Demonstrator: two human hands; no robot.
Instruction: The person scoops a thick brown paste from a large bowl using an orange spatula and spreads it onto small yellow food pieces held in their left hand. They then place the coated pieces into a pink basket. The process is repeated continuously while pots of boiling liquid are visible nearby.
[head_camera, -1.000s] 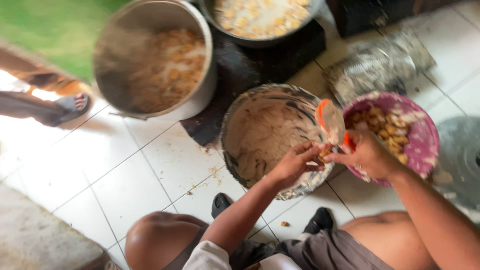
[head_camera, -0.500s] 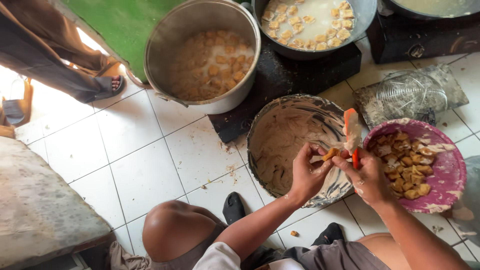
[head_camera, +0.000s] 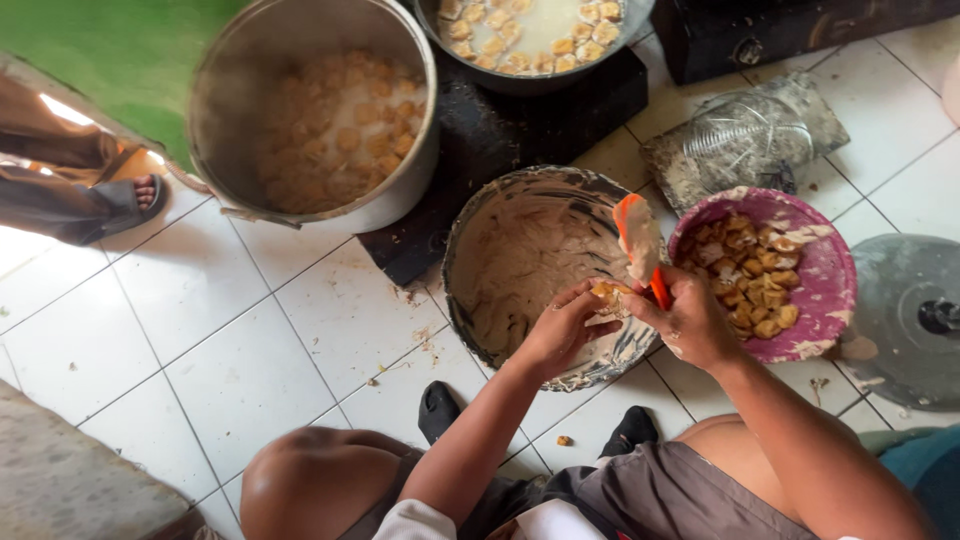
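Observation:
My left hand pinches a small golden fried piece over the near rim of a grey basin smeared with pale paste. My right hand grips an orange spatula coated in the same paste, its blade held upright next to the piece. The two hands nearly touch. Just right of them a purple bowl holds several golden fried pieces.
A large metal pot of pale balls in liquid stands upper left. A pan of pieces in liquid sits on a black stove. A round lid lies right. A person's sandalled foot is at far left.
The view has shifted, so the basin and bowls sit lower right in frame. My hands stay together over the basin rim, with the spatula blade still raised beside the fried piece.

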